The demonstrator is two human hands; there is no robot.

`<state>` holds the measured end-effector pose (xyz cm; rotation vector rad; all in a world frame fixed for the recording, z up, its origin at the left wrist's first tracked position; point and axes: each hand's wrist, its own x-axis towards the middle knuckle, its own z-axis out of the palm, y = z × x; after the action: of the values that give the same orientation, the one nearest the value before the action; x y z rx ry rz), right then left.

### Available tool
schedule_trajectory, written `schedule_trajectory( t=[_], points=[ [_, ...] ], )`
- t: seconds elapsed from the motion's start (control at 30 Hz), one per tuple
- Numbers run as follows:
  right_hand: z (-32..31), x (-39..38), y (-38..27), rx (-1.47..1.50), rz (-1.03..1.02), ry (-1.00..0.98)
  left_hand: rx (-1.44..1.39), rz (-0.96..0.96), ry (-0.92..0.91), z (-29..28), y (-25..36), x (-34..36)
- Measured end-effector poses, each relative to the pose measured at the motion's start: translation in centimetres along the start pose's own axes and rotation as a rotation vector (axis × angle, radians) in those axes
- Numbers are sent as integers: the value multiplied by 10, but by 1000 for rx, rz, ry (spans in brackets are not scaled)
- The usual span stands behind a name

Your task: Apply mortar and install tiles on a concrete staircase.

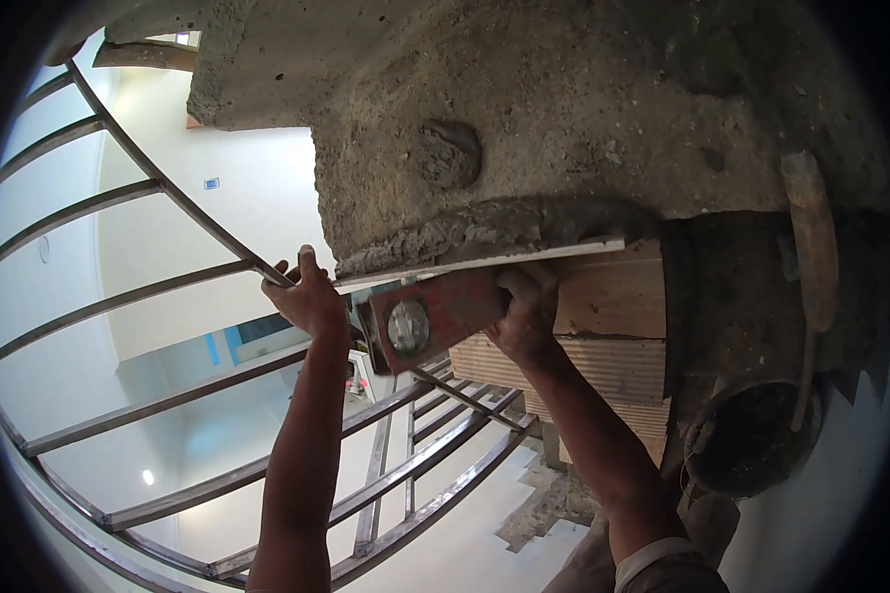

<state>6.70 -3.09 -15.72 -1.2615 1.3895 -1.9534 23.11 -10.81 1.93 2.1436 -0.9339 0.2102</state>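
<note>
Under rough concrete slab (564,119), right hand (526,314) grip closed on red spirit level (435,314), pressed vs pale straightedge strip (485,262) just above. Left hand (309,296) grip wrapped round strip's left end, beside metal railing (168,296). Bucket (752,435) well right.

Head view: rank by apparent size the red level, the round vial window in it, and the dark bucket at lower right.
1. Bucket, though nearness to the camera may inflate it.
2. Red level, partly hidden by the right hand.
3. Vial window.
</note>
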Motion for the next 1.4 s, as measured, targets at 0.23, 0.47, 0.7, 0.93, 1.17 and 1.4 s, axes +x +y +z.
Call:
schedule_trajectory(
  t=[0.23,0.47,0.7,0.93,1.17,1.4],
  points=[
    [-1,-1,5,13,63,-116,-13,-7,-6,1,-4,1],
    [3,1,-7,-77,129,-53,0,-4,3,1,-4,2],
    [2,-2,-5,-58,140,-100,-33,4,-8,3,-8,3],
    [4,1,-5,-124,119,-30,-55,-5,-8,1,-4,2],
    [0,-26,18,-232,142,-16,-94,-25,-18,2,-5,2],
    [-9,-26,18,-235,96,-87,-85,-14,-20,2,-6,2]
  ],
)
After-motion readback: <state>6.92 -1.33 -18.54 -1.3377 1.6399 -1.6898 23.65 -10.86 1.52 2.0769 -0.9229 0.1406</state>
